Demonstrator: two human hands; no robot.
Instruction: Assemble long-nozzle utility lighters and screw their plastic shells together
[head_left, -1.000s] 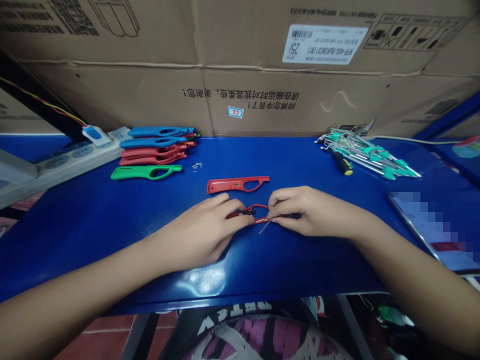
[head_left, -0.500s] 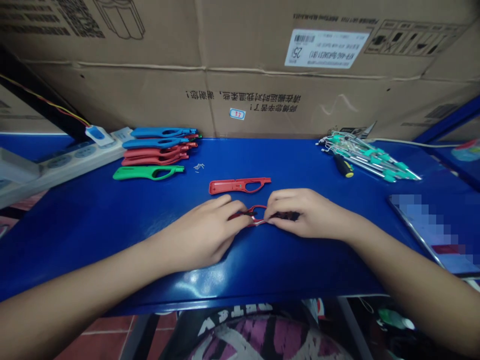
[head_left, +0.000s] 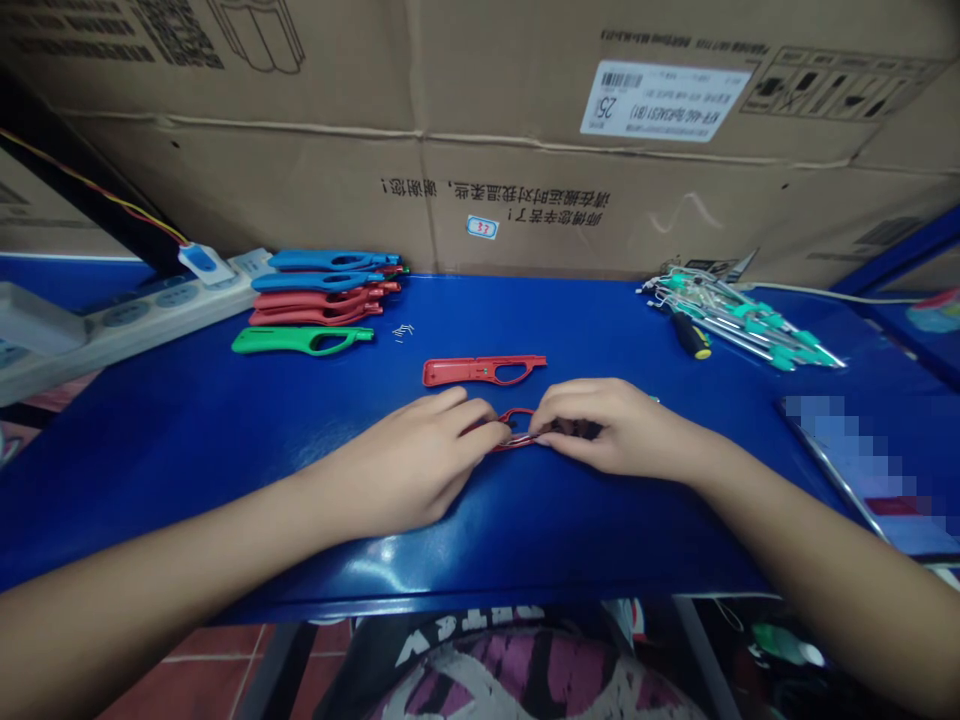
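My left hand [head_left: 420, 460] is closed on the left part of a red lighter shell half [head_left: 517, 412], low over the blue table. From the right, my right hand [head_left: 607, 425] pinches at the shell's trigger loop, where a thin whitish strand or wire runs between the fingertips. Most of this shell is hidden under my fingers, and a dark gap shows below the right palm. Just beyond my hands lies another red lighter shell half [head_left: 454, 372], hollow side up, with a small green bit inside.
Blue, red and green lighter shells [head_left: 277, 341] lie at back left beside a power strip [head_left: 154, 300]. Several small screws [head_left: 403, 331] are near them. Metal lighter tubes with teal parts [head_left: 757, 320], a screwdriver [head_left: 690, 335] and a phone-like device [head_left: 862, 480] lie right. A cardboard box [head_left: 480, 100] stands behind.
The view has shifted slightly. My fingertips have moved a little within the trigger loop, and the thin strand there shows differently. Both hands stay on the red shell half.
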